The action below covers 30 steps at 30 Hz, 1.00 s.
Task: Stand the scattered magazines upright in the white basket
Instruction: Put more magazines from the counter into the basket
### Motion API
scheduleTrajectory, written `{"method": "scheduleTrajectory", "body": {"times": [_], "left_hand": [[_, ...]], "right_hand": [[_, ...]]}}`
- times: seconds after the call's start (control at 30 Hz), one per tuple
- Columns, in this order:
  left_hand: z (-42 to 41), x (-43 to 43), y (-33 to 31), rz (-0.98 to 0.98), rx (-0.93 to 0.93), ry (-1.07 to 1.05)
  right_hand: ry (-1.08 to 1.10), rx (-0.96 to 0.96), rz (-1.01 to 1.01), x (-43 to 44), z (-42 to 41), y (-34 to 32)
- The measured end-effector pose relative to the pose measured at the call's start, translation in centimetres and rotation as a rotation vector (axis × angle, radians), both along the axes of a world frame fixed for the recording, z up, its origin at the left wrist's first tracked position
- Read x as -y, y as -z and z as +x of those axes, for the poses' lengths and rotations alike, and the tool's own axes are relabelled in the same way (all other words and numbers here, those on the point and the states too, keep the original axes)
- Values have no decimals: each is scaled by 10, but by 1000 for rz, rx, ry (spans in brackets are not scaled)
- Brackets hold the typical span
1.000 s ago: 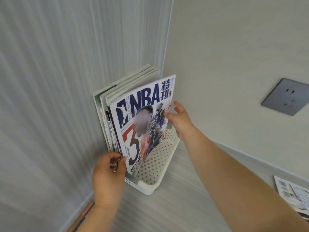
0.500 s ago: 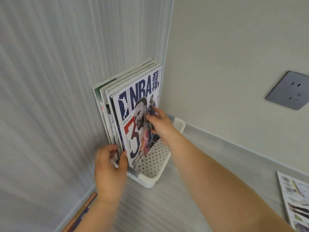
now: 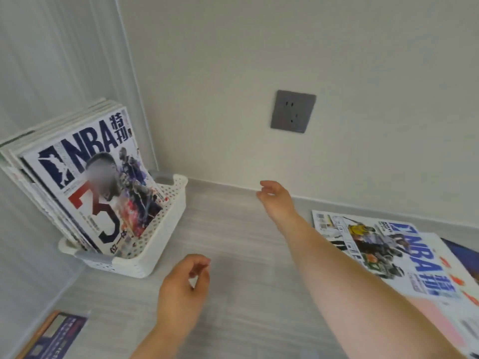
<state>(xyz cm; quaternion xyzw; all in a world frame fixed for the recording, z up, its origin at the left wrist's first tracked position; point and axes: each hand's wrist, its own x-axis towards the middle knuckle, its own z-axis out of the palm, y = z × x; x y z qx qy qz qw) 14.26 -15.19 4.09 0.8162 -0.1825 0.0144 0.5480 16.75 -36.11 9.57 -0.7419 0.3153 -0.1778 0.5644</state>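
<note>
Several magazines stand upright in the white basket [image 3: 166, 224] in the left corner, leaning back against the wall; the front one is an NBA magazine [image 3: 96, 182] with a big red and blue 3. My left hand [image 3: 184, 283] hovers over the grey surface in front of the basket, fingers loosely curled, holding nothing. My right hand [image 3: 274, 198] is stretched out near the back wall, right of the basket, relaxed and empty. More magazines [image 3: 404, 257] lie flat on the right, an NBA cover on top.
A grey wall socket [image 3: 293, 111] sits on the back wall. A dark blue printed item [image 3: 55, 335] lies at the bottom left by the side wall. Bare grey surface [image 3: 233, 234] lies between the basket and the flat magazines.
Both hands let go of the NBA magazine and pulled back from the basket to the right. The magazine now stands in the basket. The view swung right, showing the flat magazines.
</note>
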Motion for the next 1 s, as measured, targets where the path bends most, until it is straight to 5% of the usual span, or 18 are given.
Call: {"method": "scheduleTrajectory", "body": {"times": [0.23, 0.43, 0.8, 1.0], "left_hand": [[-76, 86, 27, 166, -239, 285], [-131, 155, 46, 359, -237, 424], [-95, 286, 26, 604, 39, 470], [-50, 362, 37, 893, 113, 540]], "right_hand": [[160, -348, -256, 106, -160, 40], [220, -721, -495, 185, -267, 59], [140, -738, -633, 219, -305, 119], [142, -707, -655, 226, -305, 129]]}}
